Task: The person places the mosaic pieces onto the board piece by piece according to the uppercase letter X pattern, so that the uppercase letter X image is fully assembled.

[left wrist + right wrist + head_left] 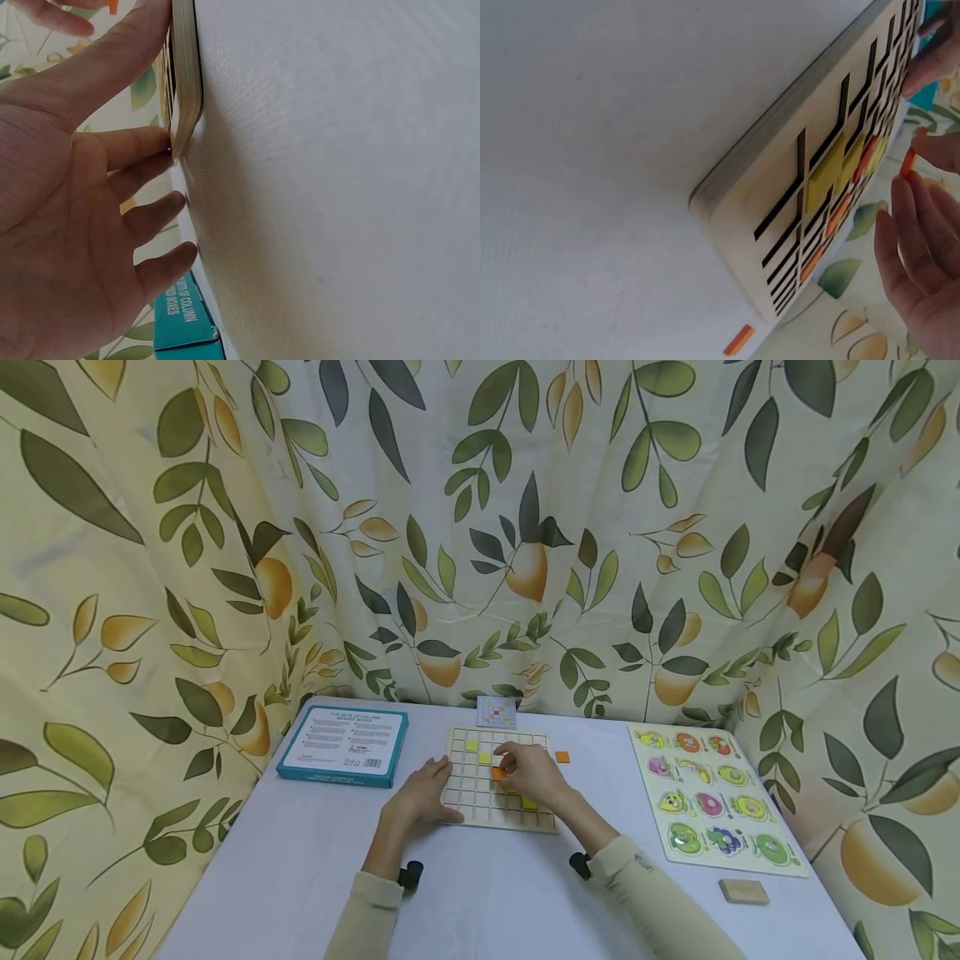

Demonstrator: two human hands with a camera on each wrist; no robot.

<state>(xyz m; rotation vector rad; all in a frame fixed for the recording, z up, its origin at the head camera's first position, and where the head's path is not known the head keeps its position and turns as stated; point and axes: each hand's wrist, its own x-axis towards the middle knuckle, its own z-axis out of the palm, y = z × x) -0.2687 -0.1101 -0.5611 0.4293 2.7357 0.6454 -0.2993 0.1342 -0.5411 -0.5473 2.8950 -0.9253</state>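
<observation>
A wooden grid board [498, 824] lies on the table with small square tiles set in its cells. Over the board my right hand [534, 775] pinches an orange tile [910, 159] between thumb and fingertips, clear of the surface. My left hand [422, 795] rests at the board's left edge, fingers extended, touching its side. Yellow tiles [825, 176], a red tile [865, 157] and orange tiles [838, 214] show in the board in the right wrist view; in the head view my right hand covers some of them. One loose orange tile [562, 757] lies right of the board.
Behind the board is a small card [497, 712] with a coloured grid pattern. A teal box [343, 745] lies at left. To the right are a fruit-picture puzzle board [712, 797] and a wooden block [744, 892]. A leaf-patterned curtain [480, 527] surrounds the table.
</observation>
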